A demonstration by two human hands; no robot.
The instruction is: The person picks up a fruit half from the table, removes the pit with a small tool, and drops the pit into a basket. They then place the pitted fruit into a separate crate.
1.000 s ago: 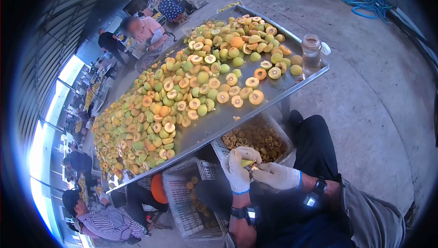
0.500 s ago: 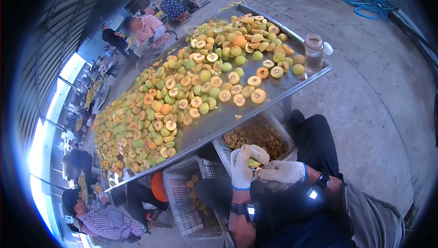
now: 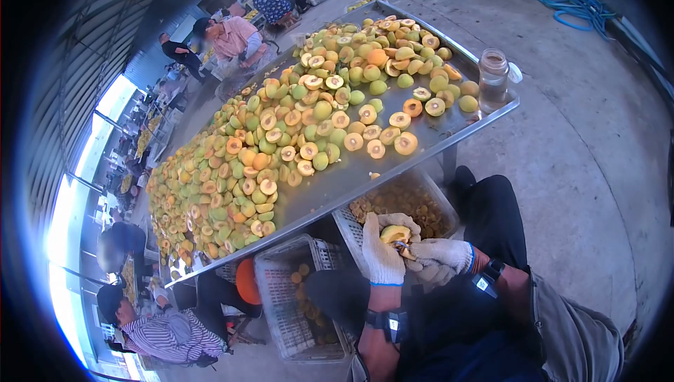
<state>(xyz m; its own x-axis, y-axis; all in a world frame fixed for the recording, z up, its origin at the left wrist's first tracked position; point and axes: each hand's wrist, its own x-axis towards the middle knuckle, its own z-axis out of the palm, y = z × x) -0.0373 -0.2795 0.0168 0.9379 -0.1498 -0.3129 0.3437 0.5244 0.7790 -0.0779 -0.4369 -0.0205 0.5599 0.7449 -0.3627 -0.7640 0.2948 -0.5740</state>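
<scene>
My left hand, in a white knit glove with a blue cuff, is closed round a peach half, its cut yellow face turned up. My right hand, gloved alike, is closed on a small metal tool whose tip meets the fruit; most of the tool is hidden by the fingers. Below both hands is a crate with brown pits and scraps in it. Beyond lies a metal table heaped with halved peaches, some with pits showing.
A clear bottle stands on the table's right corner. Another white crate, holding some fruit halves, sits left of my legs. A person in a striped shirt sits at lower left; other people work farther back. A blue hose lies on the floor.
The peach half has turned, so its cut face shows more. My right hand has shifted slightly lower against it. The whole view has moved a little.
</scene>
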